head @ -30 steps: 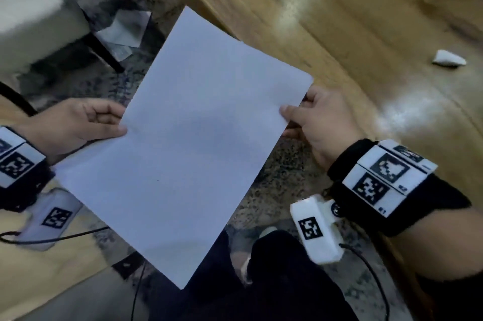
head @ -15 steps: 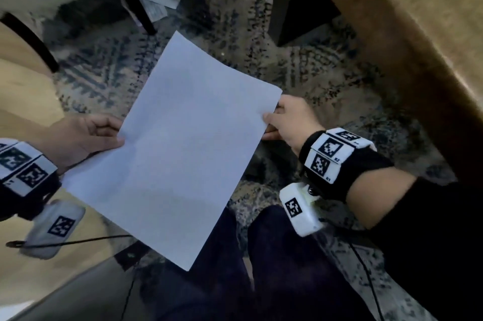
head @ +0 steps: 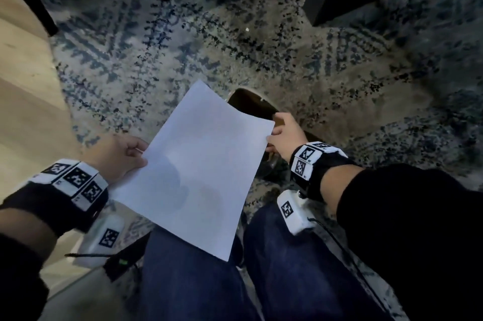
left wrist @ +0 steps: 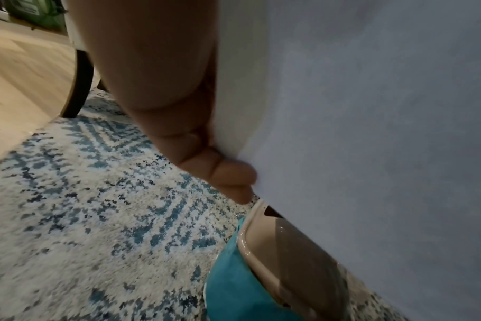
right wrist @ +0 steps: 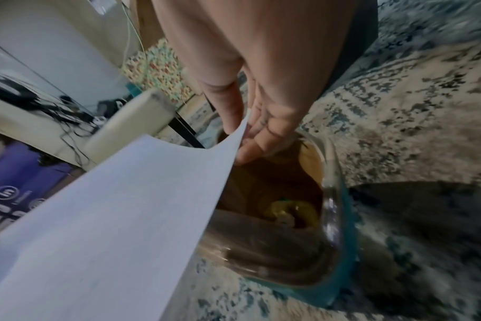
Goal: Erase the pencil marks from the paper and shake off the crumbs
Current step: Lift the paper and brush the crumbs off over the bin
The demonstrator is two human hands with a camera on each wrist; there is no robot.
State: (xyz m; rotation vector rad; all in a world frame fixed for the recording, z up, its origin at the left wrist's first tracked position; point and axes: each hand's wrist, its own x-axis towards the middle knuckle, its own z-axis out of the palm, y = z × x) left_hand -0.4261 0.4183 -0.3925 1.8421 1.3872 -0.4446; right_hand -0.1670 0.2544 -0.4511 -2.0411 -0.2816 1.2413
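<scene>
A: Start on the left. What has the left hand got?

B: The left long edge of the paper. Thumb on top, fingers curled beneath, a closed pinch. From those fingers the sheet runs off to the right and a little away.

A: And the sheet itself?

B: In the air above the person's knees, between the two hands. Its long axis goes from the corner nearest the body to the far corner, out ahead of both sets of fingers. It sags slightly in the middle. I can make out no pencil marks on the upper face, and any crumbs are too small to see.

A: The right hand?

B: Also closed on the paper, at the right edge close to the far right corner. In the right wrist view the thumb lies over the edge and the fingertips press up from below.

A: What sits beyond that?

B: A bin, open-topped, teal outside, on the rug. It lies directly below the right fingers and under the sheet's right side, so well to the right of the left fingers.

A: So which relation matters for the shake?

B: I'd say the bin being under the right-hand edge. The right hand is the nearer one; raising the left side should tip crumbs across the short width, toward the right fingers and down in.
</scene>
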